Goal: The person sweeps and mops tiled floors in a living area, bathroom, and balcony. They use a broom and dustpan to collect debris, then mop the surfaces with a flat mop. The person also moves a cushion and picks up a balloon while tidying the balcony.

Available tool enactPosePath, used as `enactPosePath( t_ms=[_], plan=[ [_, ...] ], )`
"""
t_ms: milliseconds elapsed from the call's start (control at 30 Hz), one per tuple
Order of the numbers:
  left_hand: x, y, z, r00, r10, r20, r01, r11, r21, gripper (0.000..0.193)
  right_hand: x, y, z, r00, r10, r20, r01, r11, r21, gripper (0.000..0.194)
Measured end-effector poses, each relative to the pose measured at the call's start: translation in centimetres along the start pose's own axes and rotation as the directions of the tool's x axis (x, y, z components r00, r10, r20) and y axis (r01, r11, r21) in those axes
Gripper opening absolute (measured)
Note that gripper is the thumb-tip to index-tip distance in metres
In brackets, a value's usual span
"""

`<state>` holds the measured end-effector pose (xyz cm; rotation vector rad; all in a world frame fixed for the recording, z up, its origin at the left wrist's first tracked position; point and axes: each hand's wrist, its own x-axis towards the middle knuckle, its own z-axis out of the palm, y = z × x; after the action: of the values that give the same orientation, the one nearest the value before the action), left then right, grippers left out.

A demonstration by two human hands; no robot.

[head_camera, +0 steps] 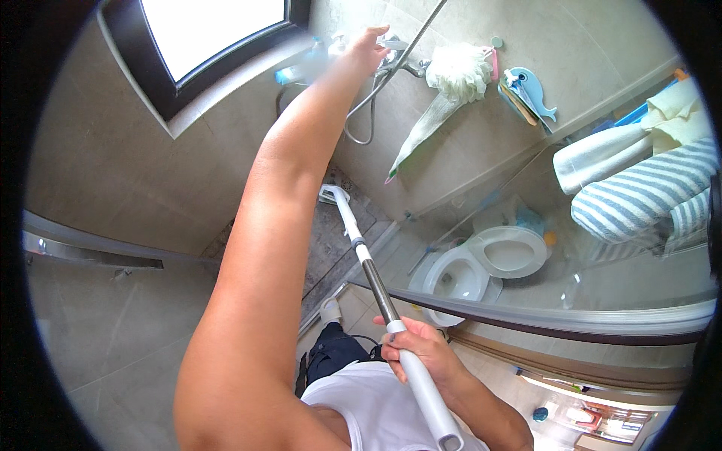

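Observation:
My left arm stretches up to the wall, where my left hand (369,49) is at the lever of a chrome shower mixer tap (393,45). Its thumb and fingers are spread on either side of the lever; whether they grip it I cannot tell. In my right hand (420,344) is the white handle of a long cleaning pole (379,290) with a metal middle section. The pole slants down and away from me. Its white head (334,193) rests at the grey shower floor (327,242), close to a round drain (347,185), partly behind my left arm.
A shower hose (372,93) loops below the tap. A pale bath pouf (461,73) and a blue whale-shaped holder (530,90) hang on the wall. Right of the pole, a glass panel (564,290) stands before a toilet (457,276). Striped towels (643,186) hang at right.

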<state>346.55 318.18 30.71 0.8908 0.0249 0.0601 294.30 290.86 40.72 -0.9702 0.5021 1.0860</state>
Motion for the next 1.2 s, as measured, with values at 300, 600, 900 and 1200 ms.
enactPosePath(
  t_ms=[300,600,900,1200],
  plan=[
    [-0.1,0.1,-1.1,0.986,0.067,0.151,-0.068,0.998,0.004,0.108,1.3,-0.3,0.6,1.0,-0.01,-0.002,0.01,0.998,-0.061,0.04],
    [-6.0,0.8,-1.0,0.994,0.082,0.072,-0.088,0.992,0.091,0.084,2.3,0.2,-0.7,0.998,-0.066,0.013,0.066,0.998,-0.013,0.051],
    [-25.4,-13.2,-12.8,0.825,0.132,-0.55,-0.05,0.985,0.162,0.021,0.7,0.0,-1.1,0.998,-0.036,0.042,0.036,0.999,-0.007,0.046],
    [-41.7,-25.4,-9.4,0.627,-0.689,-0.364,0.473,0.708,-0.525,0.046,0.2,0.4,-0.7,1.0,0.004,-0.023,-0.006,0.994,-0.105,0.048]
  ],
)
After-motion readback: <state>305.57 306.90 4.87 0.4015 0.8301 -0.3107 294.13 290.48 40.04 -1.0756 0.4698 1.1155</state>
